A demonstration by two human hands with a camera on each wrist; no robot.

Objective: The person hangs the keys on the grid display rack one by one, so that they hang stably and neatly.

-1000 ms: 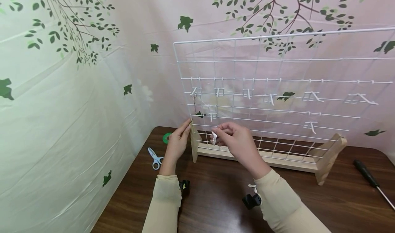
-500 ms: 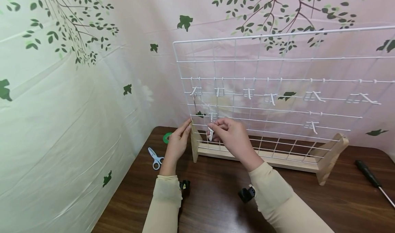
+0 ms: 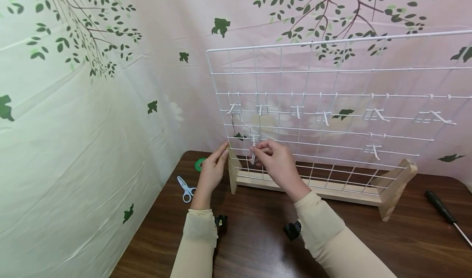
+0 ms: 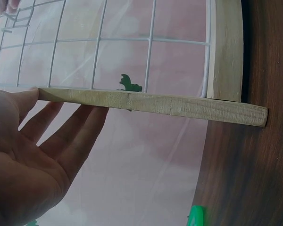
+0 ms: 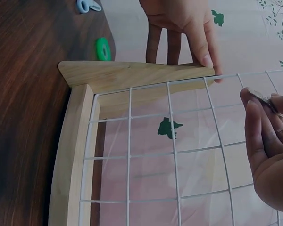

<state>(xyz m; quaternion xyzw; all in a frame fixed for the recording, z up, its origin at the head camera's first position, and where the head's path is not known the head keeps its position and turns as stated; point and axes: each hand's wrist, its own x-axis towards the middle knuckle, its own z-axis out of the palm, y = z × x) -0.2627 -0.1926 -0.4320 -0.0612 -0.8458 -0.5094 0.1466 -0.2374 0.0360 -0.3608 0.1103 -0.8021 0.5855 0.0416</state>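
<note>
Small silvery metal piece [image 3: 253, 157], key-like: pinched between thumb and fingertips of the right hand [image 3: 278, 161], in front of the left part of the wire grid [image 3: 336, 94]. Piece hangs roughly upright, just below the lower-left hook [image 3: 253, 139] on the grid; contact with that hook: cannot tell. Right wrist view shows the piece as a thin edge in the pinch.

Left hand [image 3: 214, 167]: at the left end of the grid, grasping nothing. Fingers fairly straight, tips resting on the outer face of the wooden side support [image 3: 232, 173].

On the grid: 8 white hooks visible, 6 in the upper row and 2 lower. A thin dark strand [image 3: 233, 124] hangs from the leftmost upper hook [image 3: 232, 108]. Along the foot of the grid runs a pale wooden bar [image 3: 343, 198]; a 2nd side support [image 3: 396, 190] stands at the right end.

Table [image 3: 250, 237]: dark wood grain, under the grid. Left of the grid: green ring [image 3: 199, 164], then light-blue scissors [image 3: 187, 190] nearer the person. Right of the grid: screwdriver [image 3: 440, 207], black handle, shaft running out of view. Behind the grid: pale curtain [image 3: 191, 85] printed with green leaves and branches.
</note>
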